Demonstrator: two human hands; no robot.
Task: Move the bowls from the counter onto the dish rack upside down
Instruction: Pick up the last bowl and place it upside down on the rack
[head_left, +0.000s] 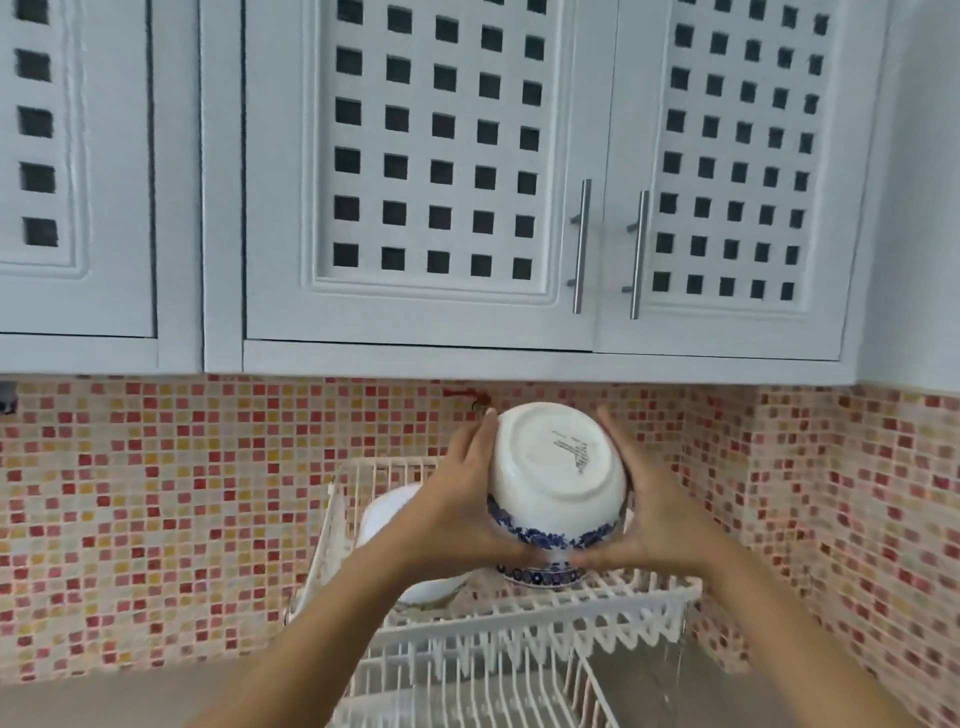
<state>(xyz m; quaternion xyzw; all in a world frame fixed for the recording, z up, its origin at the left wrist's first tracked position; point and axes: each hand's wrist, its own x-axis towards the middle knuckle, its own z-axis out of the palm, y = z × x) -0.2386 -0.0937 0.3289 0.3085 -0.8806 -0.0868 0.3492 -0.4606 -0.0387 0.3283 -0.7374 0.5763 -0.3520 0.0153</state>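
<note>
A white bowl (556, 467) with a blue floral band near its rim is held upside down, its base turned toward me, above the upper tier of a white wire dish rack (623, 597). My left hand (467, 504) grips its left side and my right hand (649, 514) its right side. Directly beneath it another blue-patterned bowl (543, 576) sits upside down on the rack, mostly hidden. A plain white bowl (384, 514) rests on the rack's left part, partly behind my left forearm.
The rack has a lower tier (467, 691) with wire prongs at the bottom of the view. It stands on a beige counter (104, 696) against a red and yellow mosaic tile wall (182, 493). White lattice cabinets (431, 156) hang overhead.
</note>
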